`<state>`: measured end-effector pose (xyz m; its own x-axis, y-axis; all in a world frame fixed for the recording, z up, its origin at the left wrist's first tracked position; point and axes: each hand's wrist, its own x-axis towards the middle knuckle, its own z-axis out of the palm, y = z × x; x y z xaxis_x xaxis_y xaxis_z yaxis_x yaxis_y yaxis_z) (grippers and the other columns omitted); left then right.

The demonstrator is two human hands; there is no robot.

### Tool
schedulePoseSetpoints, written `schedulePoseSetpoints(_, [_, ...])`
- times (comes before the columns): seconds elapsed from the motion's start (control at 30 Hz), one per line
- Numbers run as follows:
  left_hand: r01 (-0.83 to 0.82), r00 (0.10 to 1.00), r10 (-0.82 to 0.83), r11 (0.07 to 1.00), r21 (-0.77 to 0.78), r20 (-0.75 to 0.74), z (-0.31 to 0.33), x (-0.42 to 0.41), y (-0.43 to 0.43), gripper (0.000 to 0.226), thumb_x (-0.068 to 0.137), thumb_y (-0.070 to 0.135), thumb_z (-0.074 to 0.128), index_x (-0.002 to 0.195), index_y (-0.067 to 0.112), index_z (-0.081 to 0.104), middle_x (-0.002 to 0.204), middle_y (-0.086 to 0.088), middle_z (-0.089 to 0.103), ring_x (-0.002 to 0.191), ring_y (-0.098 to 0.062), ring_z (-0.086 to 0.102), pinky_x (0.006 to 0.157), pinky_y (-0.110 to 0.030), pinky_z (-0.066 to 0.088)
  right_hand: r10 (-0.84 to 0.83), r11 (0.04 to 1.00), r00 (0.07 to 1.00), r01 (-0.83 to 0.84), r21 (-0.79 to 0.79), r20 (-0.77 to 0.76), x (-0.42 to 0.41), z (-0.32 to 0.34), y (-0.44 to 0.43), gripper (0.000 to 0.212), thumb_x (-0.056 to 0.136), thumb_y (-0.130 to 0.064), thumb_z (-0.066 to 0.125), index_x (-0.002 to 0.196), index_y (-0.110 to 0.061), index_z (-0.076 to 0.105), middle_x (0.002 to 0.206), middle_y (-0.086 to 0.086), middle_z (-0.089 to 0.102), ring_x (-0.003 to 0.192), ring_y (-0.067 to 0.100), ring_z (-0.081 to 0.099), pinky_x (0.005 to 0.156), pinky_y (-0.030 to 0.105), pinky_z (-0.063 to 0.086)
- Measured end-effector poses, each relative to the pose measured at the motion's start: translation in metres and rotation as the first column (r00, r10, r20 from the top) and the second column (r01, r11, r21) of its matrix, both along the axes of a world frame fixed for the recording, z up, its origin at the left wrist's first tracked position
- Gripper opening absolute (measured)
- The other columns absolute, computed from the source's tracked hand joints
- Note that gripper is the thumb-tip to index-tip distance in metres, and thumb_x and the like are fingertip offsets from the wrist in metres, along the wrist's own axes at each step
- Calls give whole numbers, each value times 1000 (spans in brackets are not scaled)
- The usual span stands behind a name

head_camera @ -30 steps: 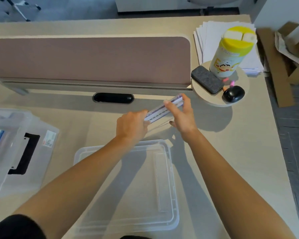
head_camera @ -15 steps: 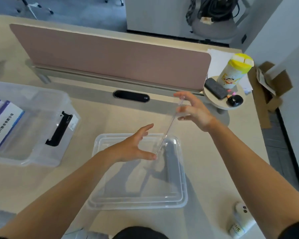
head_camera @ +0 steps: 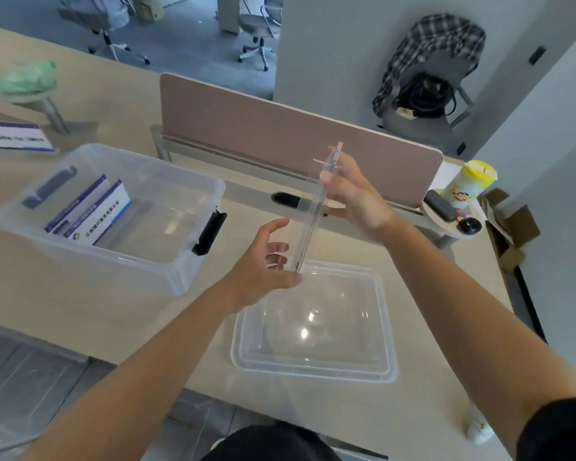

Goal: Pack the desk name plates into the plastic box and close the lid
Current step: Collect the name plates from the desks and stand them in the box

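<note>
Plastic box at left on the desk: clear, black latch, open-topped, with two purple-and-white packed name plates leaning inside. Clear lid flat at front. Above its far rim, held name plate: transparent, edge-on, steeply tilted. Pinched at the top end by right hand; gripped at the bottom by left hand, thumb underneath.

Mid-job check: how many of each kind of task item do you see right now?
Plastic box: 1
Lid: 1
Desk name plates: 4 (2 in the box, 1 in the right hand, 1 on the desk at far left)
Total: 6
</note>
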<state>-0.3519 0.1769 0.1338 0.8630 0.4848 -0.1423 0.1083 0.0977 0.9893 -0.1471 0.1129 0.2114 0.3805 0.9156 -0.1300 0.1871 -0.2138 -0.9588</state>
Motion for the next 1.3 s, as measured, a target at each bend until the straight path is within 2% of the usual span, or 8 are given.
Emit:
schedulePoseSetpoints(0.13, [-47, 999, 47, 999, 7, 23, 1, -27, 19, 94, 51, 33, 82, 132, 52, 40, 124, -9, 46, 103, -19, 53, 100, -38, 48, 64, 998, 996, -64, 8, -56, -34, 1, 27, 89, 83, -52, 65, 152, -48, 8, 145, -8, 39, 118, 15, 55, 103, 54, 43])
schedulePoseSetpoints(0.27, [-80, 997, 80, 996, 34, 12, 1, -37, 34, 84, 54, 35, 82, 124, 61, 43, 122, -7, 46, 101, -18, 53, 100, -38, 49, 75, 997, 995, -72, 40, -68, -43, -2, 56, 94, 73, -61, 78, 147, -55, 22, 155, -5, 34, 136, 26, 43, 100, 56, 49])
schedulePoseSetpoints(0.43, [-140, 986, 150, 982, 123, -71, 1, -45, 67, 86, 56, 39, 82, 130, 51, 40, 130, -4, 46, 110, -17, 54, 102, -36, 48, 99, 987, 985, -79, 142, -142, -42, -17, 95, 89, 67, -58, 84, 141, -56, 36, 151, -2, 41, 140, 27, 38, 91, 50, 55])
schedulePoseSetpoints(0.57, [-69, 976, 97, 987, 142, -195, -4, -59, 98, 99, 61, 47, 85, 144, 40, 32, 142, 4, 46, 129, -11, 48, 111, -37, 39, 66, 986, 984, -39, 161, -165, -51, -27, 124, 84, 66, -53, 86, 138, -55, 42, 150, -2, 39, 141, 26, 36, 90, 51, 56])
schedulePoseSetpoints(0.67, [-11, 958, 77, 972, 234, -276, -6, -77, 121, 88, 68, 60, 76, 142, 43, 32, 149, 13, 37, 135, -7, 38, 112, -34, 34, 34, 991, 985, -10, 135, -171, -60, -31, 142, 83, 65, -53, 86, 136, -55, 44, 149, -3, 41, 140, 27, 38, 89, 53, 56])
schedulePoseSetpoints(0.83, [50, 905, 233, 772, 634, -355, -33, -133, 175, 69, 87, 65, 50, 144, 27, 40, 148, 13, 40, 136, -5, 35, 112, -30, 30, -34, 996, 986, 47, 76, -163, -84, -35, 175, 96, 51, -65, 88, 137, -52, 45, 148, 1, 44, 138, 30, 43, 78, 43, 57])
schedulePoseSetpoints(1.1, [142, 898, 230, 653, 744, -374, -67, -216, 294, 49, 92, 46, 58, 133, 21, 53, 137, 4, 50, 128, -17, 45, 106, -37, 38, -170, 985, 954, 173, -8, -249, -164, -51, 236, 115, 48, -65, 89, 147, -43, 36, 133, 2, 49, 108, 29, 57, 83, 50, 54])
schedulePoseSetpoints(1.3, [314, 826, 282, 489, 814, -488, -80, -242, 374, 53, 87, 53, 46, 117, 13, 65, 124, -4, 58, 127, -27, 45, 99, -41, 42, -219, 975, 929, 218, -36, -297, -179, -74, 260, 94, 75, -51, 79, 153, -42, 26, 146, 5, 43, 113, 26, 57, 65, 29, 54])
